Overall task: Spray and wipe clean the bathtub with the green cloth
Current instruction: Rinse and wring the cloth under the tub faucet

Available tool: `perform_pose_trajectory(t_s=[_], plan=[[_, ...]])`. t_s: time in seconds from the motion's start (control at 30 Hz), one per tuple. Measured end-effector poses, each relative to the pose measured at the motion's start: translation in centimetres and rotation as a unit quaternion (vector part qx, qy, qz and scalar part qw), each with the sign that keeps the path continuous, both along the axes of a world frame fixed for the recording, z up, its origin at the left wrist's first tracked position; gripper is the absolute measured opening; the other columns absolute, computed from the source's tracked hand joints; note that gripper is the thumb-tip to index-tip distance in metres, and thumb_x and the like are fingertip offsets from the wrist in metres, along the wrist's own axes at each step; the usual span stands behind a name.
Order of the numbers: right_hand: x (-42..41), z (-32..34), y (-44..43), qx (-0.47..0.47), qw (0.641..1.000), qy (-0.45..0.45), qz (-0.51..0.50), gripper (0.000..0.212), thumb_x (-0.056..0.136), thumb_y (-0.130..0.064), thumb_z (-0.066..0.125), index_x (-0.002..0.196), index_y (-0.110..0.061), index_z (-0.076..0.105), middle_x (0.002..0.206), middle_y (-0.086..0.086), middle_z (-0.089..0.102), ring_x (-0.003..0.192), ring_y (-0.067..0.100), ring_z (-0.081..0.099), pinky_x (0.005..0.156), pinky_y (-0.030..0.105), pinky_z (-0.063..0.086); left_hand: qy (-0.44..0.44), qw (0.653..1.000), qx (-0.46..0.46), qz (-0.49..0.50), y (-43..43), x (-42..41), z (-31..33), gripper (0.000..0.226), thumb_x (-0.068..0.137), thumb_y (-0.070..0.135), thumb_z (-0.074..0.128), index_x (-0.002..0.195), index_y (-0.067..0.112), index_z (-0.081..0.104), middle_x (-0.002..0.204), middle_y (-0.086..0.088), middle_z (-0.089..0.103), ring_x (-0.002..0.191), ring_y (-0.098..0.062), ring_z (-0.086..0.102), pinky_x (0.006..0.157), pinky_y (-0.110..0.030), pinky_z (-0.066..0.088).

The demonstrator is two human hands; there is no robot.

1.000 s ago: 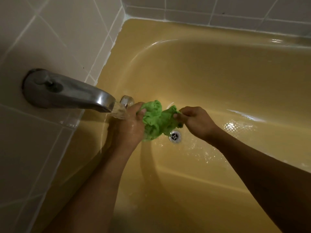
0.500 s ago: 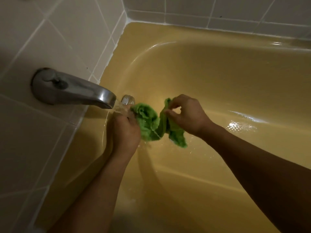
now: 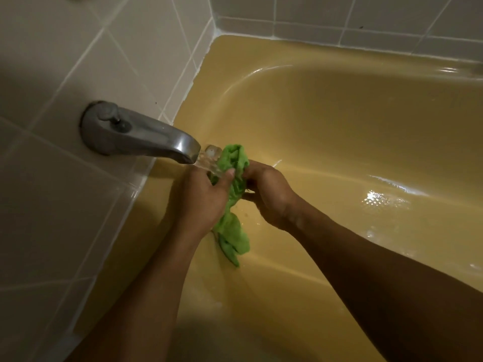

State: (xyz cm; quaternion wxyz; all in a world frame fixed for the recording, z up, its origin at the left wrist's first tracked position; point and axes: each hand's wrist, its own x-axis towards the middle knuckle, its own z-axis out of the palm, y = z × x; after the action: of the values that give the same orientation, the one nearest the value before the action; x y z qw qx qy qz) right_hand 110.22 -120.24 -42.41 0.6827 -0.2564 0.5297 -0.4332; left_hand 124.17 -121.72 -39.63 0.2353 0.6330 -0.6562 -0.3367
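Observation:
The green cloth [image 3: 232, 226] is bunched between both hands just below the metal spout [image 3: 146, 137], where water runs onto it. My left hand [image 3: 201, 202] grips the cloth from the left, thumb pressed on its upper part. My right hand [image 3: 271, 197] grips it from the right, fingers curled round the fabric. A wet tail of cloth hangs down below the hands. The yellow bathtub [image 3: 352, 121] lies under and beyond them, its floor wet and glinting on the right. The drain is hidden behind the hands and cloth.
Pale tiled walls [image 3: 78, 218] stand at the left and along the back. The spout sticks out from the left wall right above my left hand. A small metal overflow fitting [image 3: 213, 150] shows behind the water stream.
My hands have drawn together around the cloth, which is now squeezed narrow with a tail hanging down. The view has shifted, so the spout sits further right.

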Motion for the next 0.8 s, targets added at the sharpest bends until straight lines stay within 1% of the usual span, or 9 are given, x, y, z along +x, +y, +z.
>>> perform_pose_trajectory(t_s=[0.07, 0.13, 0.2, 0.3, 0.4, 0.5, 0.63, 0.73, 0.8], plan=[[0.6, -0.1, -0.2, 0.022, 0.997, -0.073, 0.003, 0.043, 0.087, -0.035, 0.055, 0.118, -0.007, 0.066, 0.110, 0.008, 0.069, 0.099, 0.023, 0.063, 0.087, 0.036, 0.050, -0.047, 0.997, -0.008, 0.066, 0.1, 0.5, -0.3, 0.021, 0.102, 0.019, 0.061, 0.083, 0.011, 0.060, 0.067, 0.006, 0.053, 0.061, -0.006, 0.049, 0.051, -0.010, 0.035], [1.4, -0.7, -0.3, 0.002, 1.000, -0.007, 0.029, 0.033, 0.098, -0.033, 0.060, 0.119, -0.008, 0.067, 0.106, 0.006, 0.073, 0.095, 0.020, 0.068, 0.079, 0.030, 0.052, -0.045, 0.994, -0.020, 0.101, 0.3, 1.0, -0.5, 0.031, 0.103, 0.013, 0.058, 0.072, 0.013, 0.052, 0.065, 0.009, 0.047, 0.060, -0.011, 0.044, 0.053, -0.021, 0.032], [1.9, -1.4, -0.6, -0.032, 0.988, 0.144, 0.050, 0.016, 0.101, -0.014, 0.060, 0.111, -0.007, 0.071, 0.096, 0.008, 0.074, 0.082, 0.021, 0.068, 0.069, 0.031, 0.053, -0.004, 0.992, -0.036, 0.120, 0.4, 1.4, -0.6, 0.028, 0.103, 0.012, 0.057, 0.075, 0.019, 0.054, 0.069, 0.013, 0.049, 0.067, -0.013, 0.047, 0.057, -0.025, 0.026], [2.3, -1.9, -1.0, -0.049, 0.963, 0.256, 0.072, 0.023, 0.100, -0.006, 0.053, 0.104, -0.013, 0.075, 0.096, 0.009, 0.074, 0.087, 0.026, 0.068, 0.075, 0.039, 0.056, 0.052, 0.984, -0.071, 0.155, 0.8, 2.4, -0.8, 0.024, 0.105, 0.016, 0.055, 0.082, 0.019, 0.058, 0.071, 0.013, 0.052, 0.063, -0.003, 0.048, 0.061, -0.023, 0.031], [3.3, -1.0, -1.2, -0.051, 0.969, 0.218, 0.109, 0.024, 0.103, -0.008, 0.047, 0.101, -0.015, 0.070, 0.094, 0.007, 0.072, 0.085, 0.022, 0.066, 0.075, 0.036, 0.054, 0.068, 0.977, -0.112, 0.169, 1.0, 2.8, -0.6, 0.017, 0.107, 0.015, 0.053, 0.105, 0.013, 0.070, 0.083, 0.011, 0.061, 0.075, -0.004, 0.053, 0.065, -0.012, 0.039], [4.5, -0.3, -1.4, -0.077, 0.974, 0.156, 0.144, 0.017, 0.098, -0.024, 0.050, 0.101, -0.015, 0.065, 0.096, 0.012, 0.070, 0.088, 0.024, 0.065, 0.081, 0.043, 0.053, 0.074, 0.983, -0.081, 0.147, 0.5, 2.2, -0.4, 0.016, 0.108, 0.013, 0.048, 0.110, 0.016, 0.064, 0.086, 0.016, 0.059, 0.078, -0.001, 0.051, 0.065, 0.001, 0.035], [4.0, 0.6, -1.5, -0.078, 0.962, 0.212, 0.154, 0.032, 0.108, -0.035, 0.043, 0.081, -0.024, 0.056, 0.078, -0.004, 0.060, 0.067, 0.005, 0.055, 0.066, 0.022, 0.042, 0.081, 0.987, -0.017, 0.137, -0.3, 1.3, -0.7, 0.025, 0.108, 0.012, 0.043, 0.123, 0.005, 0.062, 0.101, -0.001, 0.062, 0.081, -0.009, 0.054, 0.060, -0.005, 0.037], [3.5, 0.6, -1.4, -0.076, 0.952, 0.274, 0.116, 0.049, 0.107, -0.041, 0.044, 0.065, -0.017, 0.051, 0.063, 0.000, 0.052, 0.055, 0.012, 0.046, 0.054, 0.026, 0.038, 0.113, 0.983, 0.059, 0.134, -1.0, 0.5, -0.9, 0.025, 0.108, 0.015, 0.044, 0.121, 0.003, 0.063, 0.107, -0.006, 0.068, 0.083, -0.008, 0.061, 0.056, -0.004, 0.041], [3.2, 0.2, -1.4, -0.080, 0.942, 0.316, 0.084, 0.052, 0.105, -0.036, 0.047, 0.057, -0.016, 0.046, 0.057, 0.000, 0.047, 0.051, 0.015, 0.041, 0.049, 0.027, 0.035, 0.126, 0.982, 0.088, 0.114, -1.4, 0.0, -1.2, 0.032, 0.107, 0.034, 0.048, 0.116, 0.012, 0.068, 0.107, -0.005, 0.073, 0.094, -0.019, 0.068, 0.071, -0.017, 0.056]])
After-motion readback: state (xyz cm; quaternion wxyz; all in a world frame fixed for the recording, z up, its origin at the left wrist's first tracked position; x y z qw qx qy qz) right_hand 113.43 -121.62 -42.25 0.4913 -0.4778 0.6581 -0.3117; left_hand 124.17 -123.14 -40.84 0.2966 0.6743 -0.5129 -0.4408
